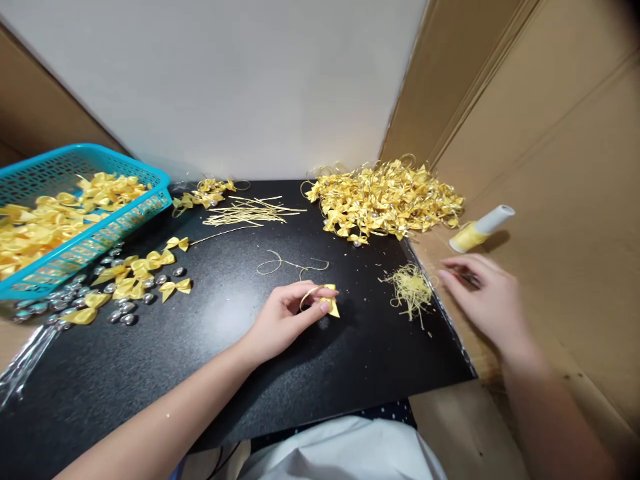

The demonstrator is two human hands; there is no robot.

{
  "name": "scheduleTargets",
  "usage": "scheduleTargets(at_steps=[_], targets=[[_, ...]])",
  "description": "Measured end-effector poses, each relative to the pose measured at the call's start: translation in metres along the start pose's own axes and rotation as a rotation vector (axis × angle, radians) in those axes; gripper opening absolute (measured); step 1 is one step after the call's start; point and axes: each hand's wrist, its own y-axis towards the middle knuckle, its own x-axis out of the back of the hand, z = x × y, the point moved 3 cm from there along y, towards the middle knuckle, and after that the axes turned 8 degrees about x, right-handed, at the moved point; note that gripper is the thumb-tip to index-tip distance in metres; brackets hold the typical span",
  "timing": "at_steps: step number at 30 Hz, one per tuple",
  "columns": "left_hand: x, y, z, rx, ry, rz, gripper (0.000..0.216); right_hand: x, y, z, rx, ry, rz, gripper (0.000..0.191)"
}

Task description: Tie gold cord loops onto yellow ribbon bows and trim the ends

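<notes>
My left hand point(285, 319) rests on the black mat point(210, 347), fingers pinched on a small yellow ribbon bow point(327, 300) with a gold wire loop on it. My right hand point(485, 297) hovers over the mat's right edge, blurred by motion, its fingers curled near a dark thing I cannot make out. A loose bent gold wire point(290, 265) lies just beyond my left hand. A small heap of yellow thread scraps point(411, 288) sits between my two hands.
A big pile of finished yellow bows point(387, 198) lies at the back right. A blue basket point(130, 213) of yellow bows stands at left, with loose bows point(137, 275) and silver beads point(123, 312) beside it. Cut gold wires point(247, 212) lie at the back. A spool of yellow thread point(480, 229) lies at right.
</notes>
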Motion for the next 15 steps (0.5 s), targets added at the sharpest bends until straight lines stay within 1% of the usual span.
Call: scheduleTargets(at_steps=[1,2,4,6,8,11,15], targets=[[-0.001,0.0,0.0,-0.007,0.009,0.004,0.014,0.011,-0.011,-0.018,0.008,-0.104,-0.025,0.017],[-0.003,0.001,0.0,-0.006,0.017,0.009,0.016,0.018,-0.022,-0.034,0.028,-0.207,-0.018,0.019],[-0.007,0.002,0.0,0.016,0.031,0.023,0.017,0.023,-0.04,-0.059,0.051,-0.347,0.069,0.027],[-0.012,0.003,-0.001,0.051,0.047,0.049,0.017,0.022,-0.052,-0.075,0.026,-0.402,0.129,0.035],[-0.016,0.005,-0.003,0.079,0.07,0.077,0.019,0.017,-0.056,-0.086,-0.013,-0.397,0.15,0.035],[-0.024,0.01,-0.009,0.086,0.11,0.114,0.024,0.011,-0.053,-0.095,-0.042,-0.364,0.157,0.033],[-0.038,0.018,-0.014,0.075,0.162,0.151,0.026,0.01,-0.046,-0.098,-0.08,-0.315,0.141,0.036]])
